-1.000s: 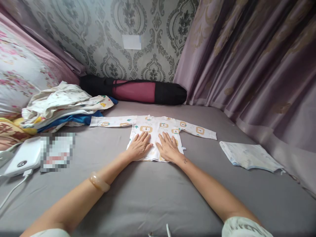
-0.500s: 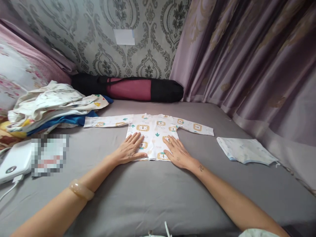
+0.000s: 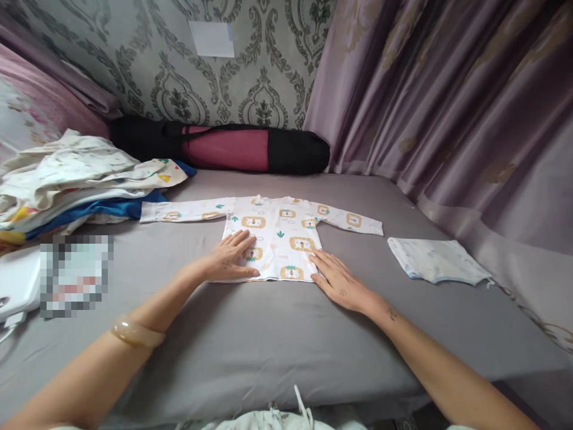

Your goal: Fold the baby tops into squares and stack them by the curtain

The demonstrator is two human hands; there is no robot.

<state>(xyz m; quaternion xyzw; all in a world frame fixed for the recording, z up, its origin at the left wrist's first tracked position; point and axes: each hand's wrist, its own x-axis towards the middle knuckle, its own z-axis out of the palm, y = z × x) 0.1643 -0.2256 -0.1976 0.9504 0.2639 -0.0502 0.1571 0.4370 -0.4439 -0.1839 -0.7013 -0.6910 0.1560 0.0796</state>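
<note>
A small white long-sleeved shirt with a yellow lion print lies spread flat on the grey sheet, both sleeves stretched out sideways and its collar pointing away from me. My left hand rests flat on the shirt's lower left part, fingers apart, thumb along the hem; it covers part of that side. My right hand lies flat at the lower right edge, its fingertips at the side seam and its palm over the sheet. Neither hand grasps any cloth.
To the right lies a folded pale garment with blue edging. A heap of clothes is at the left, with a white device with a plugged cable and a blurred-out item nearer. A black and maroon roll bag lies along the wall.
My right hand has slid rightward from the shirt's front to its side edge. My left hand stays on the lower left part. The view has shifted slightly.
</note>
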